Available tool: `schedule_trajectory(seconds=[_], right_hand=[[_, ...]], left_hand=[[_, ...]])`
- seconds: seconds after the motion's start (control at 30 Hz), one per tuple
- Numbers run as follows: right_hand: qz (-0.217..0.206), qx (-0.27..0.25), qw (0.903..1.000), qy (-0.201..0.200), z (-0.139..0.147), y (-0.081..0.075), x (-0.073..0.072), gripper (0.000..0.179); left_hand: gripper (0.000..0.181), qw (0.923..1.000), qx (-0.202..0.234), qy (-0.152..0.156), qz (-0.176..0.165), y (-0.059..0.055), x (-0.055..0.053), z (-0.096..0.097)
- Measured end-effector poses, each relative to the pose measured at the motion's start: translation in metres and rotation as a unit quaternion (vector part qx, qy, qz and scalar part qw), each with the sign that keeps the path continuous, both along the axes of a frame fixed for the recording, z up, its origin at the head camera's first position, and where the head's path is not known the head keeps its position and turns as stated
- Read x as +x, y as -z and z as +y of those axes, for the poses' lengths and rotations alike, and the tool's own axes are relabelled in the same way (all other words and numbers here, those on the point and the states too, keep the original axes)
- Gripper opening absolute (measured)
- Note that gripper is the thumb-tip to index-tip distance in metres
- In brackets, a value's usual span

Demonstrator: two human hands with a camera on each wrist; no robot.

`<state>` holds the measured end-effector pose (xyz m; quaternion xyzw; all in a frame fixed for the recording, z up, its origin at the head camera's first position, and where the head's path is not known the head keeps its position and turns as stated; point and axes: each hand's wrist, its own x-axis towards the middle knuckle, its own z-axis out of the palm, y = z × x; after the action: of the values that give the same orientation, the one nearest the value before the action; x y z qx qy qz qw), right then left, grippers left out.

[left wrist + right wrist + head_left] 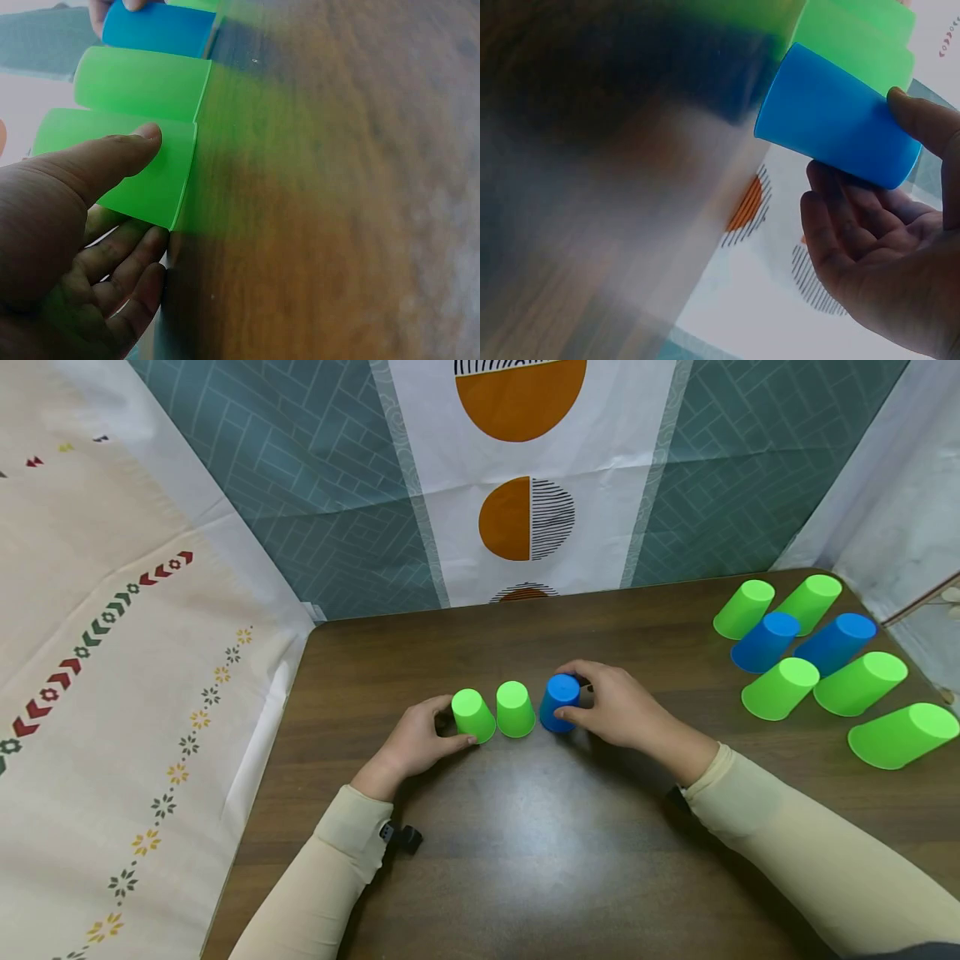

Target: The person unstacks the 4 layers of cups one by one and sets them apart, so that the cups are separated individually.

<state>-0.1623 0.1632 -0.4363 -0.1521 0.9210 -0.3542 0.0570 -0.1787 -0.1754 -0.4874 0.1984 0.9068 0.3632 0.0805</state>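
Three upside-down plastic cups stand in a row on the wooden table. My left hand grips the leftmost green cup, its thumb across the near side and the fingers round the outer side. Just right of it, between the hands, is a second green cup, which neither hand holds. My right hand holds the blue cup at the row's right end between thumb and fingers. In the right wrist view the blue cup overlaps the green ones behind it.
At the table's right side stand more upside-down cups: several green ones, such as the front one, and two blue ones, one left of the other. A patterned cloth hangs behind the table; a white cloth hangs at left.
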Motion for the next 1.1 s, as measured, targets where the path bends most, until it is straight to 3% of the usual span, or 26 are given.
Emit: schedule_trajectory(seconds=[0.47,0.8,1.1], right_hand=[[0.019,-0.02,0.9983,0.052,0.046,-0.016,0.019,0.058],[0.044,-0.026,0.9937,0.1,0.085,-0.02,0.041,0.06],[0.034,-0.017,0.9892,0.142,0.129,-0.016,0.067,0.066]], left_hand=[[0.059,1.0,-0.001,0.001,0.002,-0.001,0.002,0.003],[0.059,0.9999,-0.006,0.0,0.009,-0.001,0.002,0.001],[0.061,0.9999,-0.011,-0.001,0.013,-0.001,0.002,0.002]])
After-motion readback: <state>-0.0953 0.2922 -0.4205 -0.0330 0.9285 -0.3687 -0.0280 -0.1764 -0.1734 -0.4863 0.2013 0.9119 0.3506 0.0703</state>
